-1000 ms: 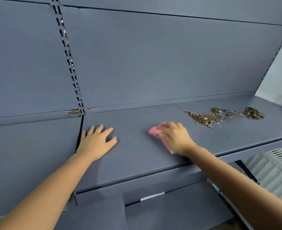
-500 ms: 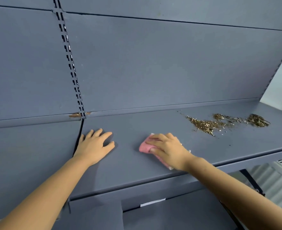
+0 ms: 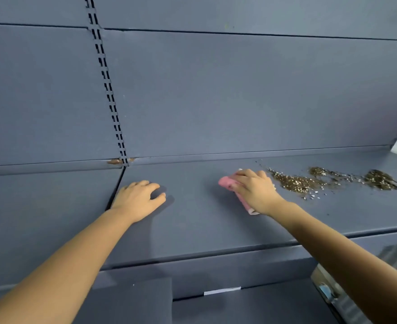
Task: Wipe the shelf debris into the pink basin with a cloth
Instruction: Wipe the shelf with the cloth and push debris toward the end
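— Right hand [image 3: 254, 191] first: what is it doing?
— It lies palm down on a pink cloth [image 3: 226, 182], fingers curled over the wad and pressing it against the grey shelf [image 3: 204, 220]. The cloth sticks out on the hand's left side and again as a pale end near the wrist.

— Where is the debris from there?
— The debris [image 3: 295, 182], brown and gold crumbs with a few pale flecks, begins just beside the fingertips, on the hand's right. It runs as a loose band toward the shelf's right end, with a denser dark heap at the far end and stray specks nearer the front edge.

— And the other hand?
— The left hand [image 3: 138, 198] rests flat on the shelf, well apart from the cloth, fingers relaxed and slightly spread, thumb out to the right, holding nothing. Its outer edge sits by the seam between two shelf boards.

— How do the arms lie?
— Both forearms are bare and reach up and forward from the lower corners; the right one angles in across the shelf's front edge.

— Any sign of the pink basin?
— I cannot see it in this view.

— Anything behind?
— A grey back panel [image 3: 239, 90] with a slotted upright [image 3: 106, 80] running down to the seam.
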`<action>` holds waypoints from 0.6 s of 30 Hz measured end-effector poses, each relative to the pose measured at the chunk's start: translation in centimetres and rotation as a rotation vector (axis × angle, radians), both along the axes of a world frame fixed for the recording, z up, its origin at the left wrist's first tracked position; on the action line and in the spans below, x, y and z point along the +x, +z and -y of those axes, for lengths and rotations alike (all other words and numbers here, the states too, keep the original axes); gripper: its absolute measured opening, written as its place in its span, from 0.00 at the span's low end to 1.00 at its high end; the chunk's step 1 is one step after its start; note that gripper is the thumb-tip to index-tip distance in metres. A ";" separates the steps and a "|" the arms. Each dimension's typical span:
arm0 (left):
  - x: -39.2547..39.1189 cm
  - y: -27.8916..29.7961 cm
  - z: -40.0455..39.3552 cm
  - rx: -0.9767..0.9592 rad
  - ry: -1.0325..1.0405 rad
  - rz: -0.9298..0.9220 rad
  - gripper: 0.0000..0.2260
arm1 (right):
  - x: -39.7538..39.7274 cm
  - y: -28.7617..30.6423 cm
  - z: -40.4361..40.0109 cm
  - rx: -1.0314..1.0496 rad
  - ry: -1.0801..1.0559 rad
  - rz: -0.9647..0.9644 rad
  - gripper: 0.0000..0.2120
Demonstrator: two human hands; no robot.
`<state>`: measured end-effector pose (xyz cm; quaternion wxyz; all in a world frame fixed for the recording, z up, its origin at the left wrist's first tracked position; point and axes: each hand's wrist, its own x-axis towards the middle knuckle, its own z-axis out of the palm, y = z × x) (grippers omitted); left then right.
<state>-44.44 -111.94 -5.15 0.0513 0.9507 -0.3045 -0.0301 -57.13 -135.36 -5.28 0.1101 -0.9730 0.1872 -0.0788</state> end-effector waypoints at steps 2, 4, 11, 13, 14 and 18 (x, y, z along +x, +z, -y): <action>-0.9 0.3 1.8 -0.040 0.003 0.012 0.21 | 0.3 0.0 -3.8 -0.046 0.162 -0.039 0.18; -2.1 0.5 4.1 -0.079 -0.023 0.010 0.22 | 0.1 -0.5 -6.5 -0.080 0.276 -0.059 0.18; -4.7 -0.7 8.4 -0.119 -0.065 -0.017 0.22 | -0.9 -0.8 -1.0 0.017 0.047 -0.043 0.19; -4.7 -1.0 8.3 -0.123 -0.057 -0.022 0.22 | -1.2 -1.0 2.1 0.019 -0.066 -0.026 0.18; -4.7 -1.0 8.3 -0.123 -0.057 -0.026 0.22 | -1.4 -1.1 3.3 0.030 -0.113 -0.018 0.18; -4.7 -1.0 8.3 -0.121 -0.067 -0.015 0.22 | -1.6 -1.0 5.1 0.042 -0.212 -0.023 0.19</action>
